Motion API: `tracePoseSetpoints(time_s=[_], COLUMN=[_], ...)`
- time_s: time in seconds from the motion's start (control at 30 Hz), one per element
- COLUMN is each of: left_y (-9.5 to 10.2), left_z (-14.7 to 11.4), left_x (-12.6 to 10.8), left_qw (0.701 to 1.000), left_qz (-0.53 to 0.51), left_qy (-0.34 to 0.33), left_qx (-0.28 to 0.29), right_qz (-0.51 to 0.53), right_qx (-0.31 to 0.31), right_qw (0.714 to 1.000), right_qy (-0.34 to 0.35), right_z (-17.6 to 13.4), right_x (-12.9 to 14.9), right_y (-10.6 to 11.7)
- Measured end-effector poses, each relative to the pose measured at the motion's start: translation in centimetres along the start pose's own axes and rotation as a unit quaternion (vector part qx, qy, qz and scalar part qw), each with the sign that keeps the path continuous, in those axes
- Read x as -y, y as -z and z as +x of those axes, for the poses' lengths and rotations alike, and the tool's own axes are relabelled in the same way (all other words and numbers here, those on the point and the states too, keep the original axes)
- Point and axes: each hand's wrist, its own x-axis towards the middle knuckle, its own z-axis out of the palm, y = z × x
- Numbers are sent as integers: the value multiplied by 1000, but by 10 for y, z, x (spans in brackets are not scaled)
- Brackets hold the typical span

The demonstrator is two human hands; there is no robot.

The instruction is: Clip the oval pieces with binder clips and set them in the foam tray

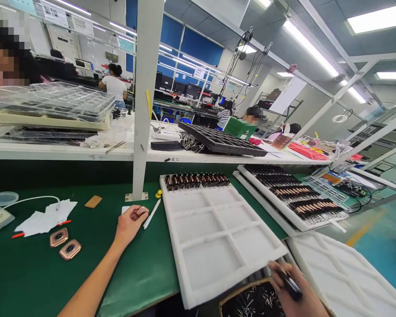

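My left hand (131,223) is closed, its fingertips pinching a small rose-gold watch case (142,211) above the green mat. Beside it lies a white pen-like stick (152,214). Two more rose-gold watch cases, one (58,237) behind the other (70,249), rest on the mat to the left. At the lower right, my right hand (292,288) is curled round a dark, blurred object (291,285) whose kind I cannot make out. It is just above a cardboard box (221,304) of black binder clips (251,301). A white foam tray (188,299) holds a row of clipped watch cases (196,181) at its far end.
Another foam tray (303,224) with rows of clipped cases stands at the right, and a further white tray (346,268) lies lower right. A metal post (141,110) and a shelf (69,152) with a black tray (224,140) rise behind. White papers (48,216) lie left.
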Motion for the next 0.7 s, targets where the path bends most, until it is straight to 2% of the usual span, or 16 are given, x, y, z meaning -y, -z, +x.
tracePoseSetpoints(time_s=[0.07,0.13,0.2,0.3,0.4,0.47,0.53,0.6,0.7], left_y=[-1,-1,0,2,6,8,8,8,7], left_z=[-1,-2,-1,1,5,6,7,7,7], left_x=[-1,-2,-4,-9,-13,-14,-14,-15,-16], left_qw=[1000,1000,999,996,991,987,983,979,977], left_qz=[-9,-25,-42,-79,-122,-148,-171,-188,-196], left_qy=[-2,-1,8,31,51,62,73,81,84], left_qx=[7,12,13,19,23,19,7,-1,-1], right_qz=[53,83,105,128,113,92,81,74,27], right_qx=[125,247,335,412,444,456,467,465,442], right_qw=[990,961,929,888,873,873,870,874,895], right_qy=[-47,-88,-119,-159,-169,-150,-134,-119,-59], right_z=[-1,0,3,10,15,15,13,10,7], right_x=[11,14,11,-1,-17,-29,-43,-56,-72], right_y=[-56,-113,-168,-239,-297,-328,-350,-362,-365])
